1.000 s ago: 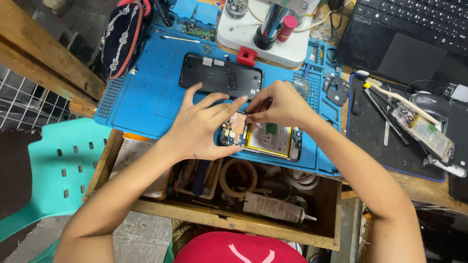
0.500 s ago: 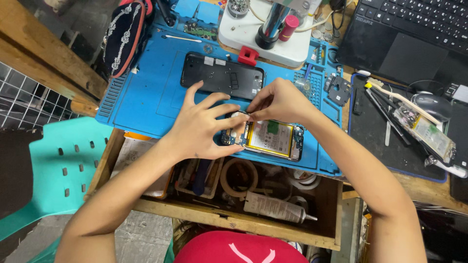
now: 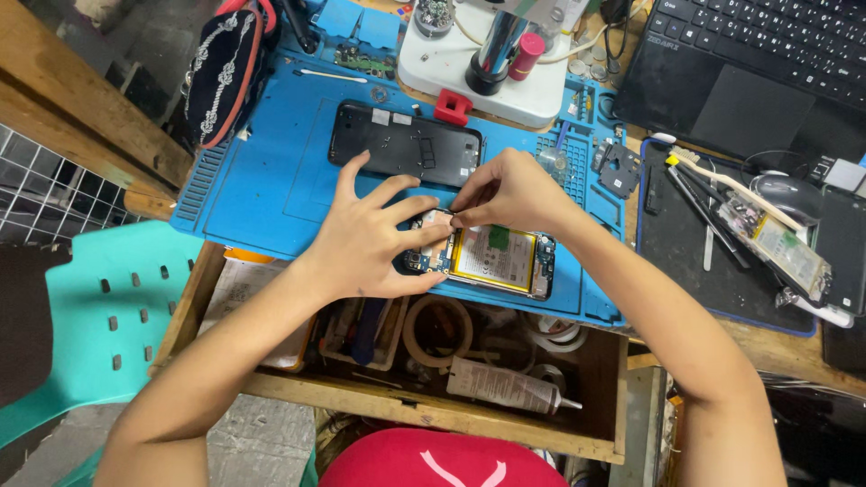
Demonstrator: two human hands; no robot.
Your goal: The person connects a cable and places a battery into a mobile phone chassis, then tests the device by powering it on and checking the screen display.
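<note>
Nearest the wearer: an open wooden drawer [image 3: 591, 406] under the bench edge, holding a roll of tape [image 3: 439, 331], a grey tube of adhesive [image 3: 505, 386] and loose clutter. Above it, on the near edge of the blue work mat [image 3: 271, 194]: an opened phone [image 3: 496, 257], lying flat with its yellow-framed battery showing. The left hand [image 3: 370, 243] is spread over the phone's left end, fingertips pressing down on it and on the mat, thumb along the near side. The right hand [image 3: 510, 191] is pinched shut at the phone's upper left corner, thumb and forefinger closed on something very small; what it is cannot be made out. Compared with the frames a moment earlier, the right hand's pinch sits a little farther left and closer to the left hand's fingertips, while the phone and left hand lie much as before, which suggests fine work going on at that one corner. Farther back on the mat: a black phone back panel [image 3: 406, 142], a small red block [image 3: 453, 106], and the white base of a microscope stand [image 3: 487, 77]. To the right: a black mat [image 3: 722, 280] with tools and a laptop [image 3: 758, 63] beyond.
</note>
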